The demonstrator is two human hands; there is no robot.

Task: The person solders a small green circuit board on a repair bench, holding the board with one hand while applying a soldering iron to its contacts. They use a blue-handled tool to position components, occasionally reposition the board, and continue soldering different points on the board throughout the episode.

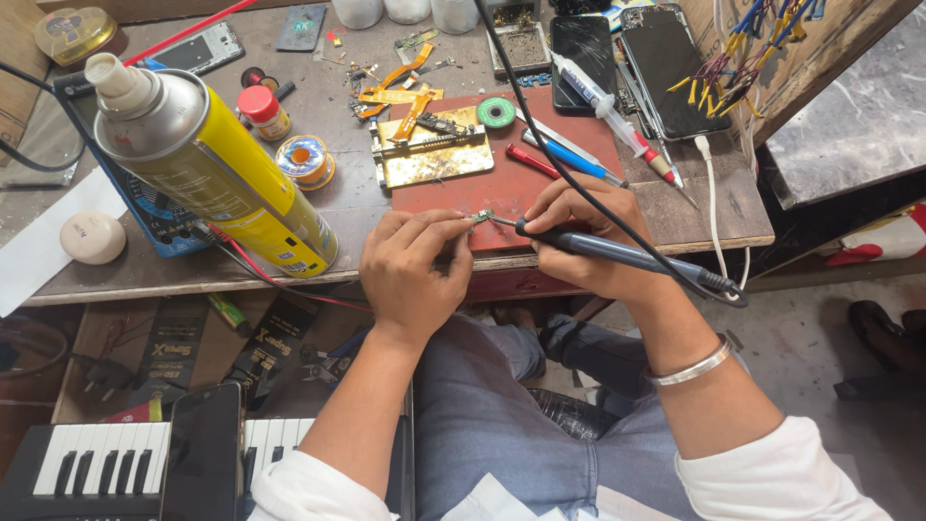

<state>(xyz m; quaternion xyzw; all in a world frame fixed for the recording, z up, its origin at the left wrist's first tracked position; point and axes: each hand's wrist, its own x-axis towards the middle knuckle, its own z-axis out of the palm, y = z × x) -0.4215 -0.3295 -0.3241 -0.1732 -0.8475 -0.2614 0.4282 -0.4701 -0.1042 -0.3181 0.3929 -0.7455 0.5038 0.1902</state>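
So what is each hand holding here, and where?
Left hand pinches a small circuit board by its edge; right hand grips the soldering iron near its front.

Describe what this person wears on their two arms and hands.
Both hands are bare, without gloves or visible rings. The left hand extends from a white sleeve pushed up past the forearm. The right hand has a plain silver bangle on the wrist, and a matching white sleeve bunched higher up.

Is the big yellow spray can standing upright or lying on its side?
Upright: the yellow spray can stands on the workbench, its white nozzle pointing up toward the camera.
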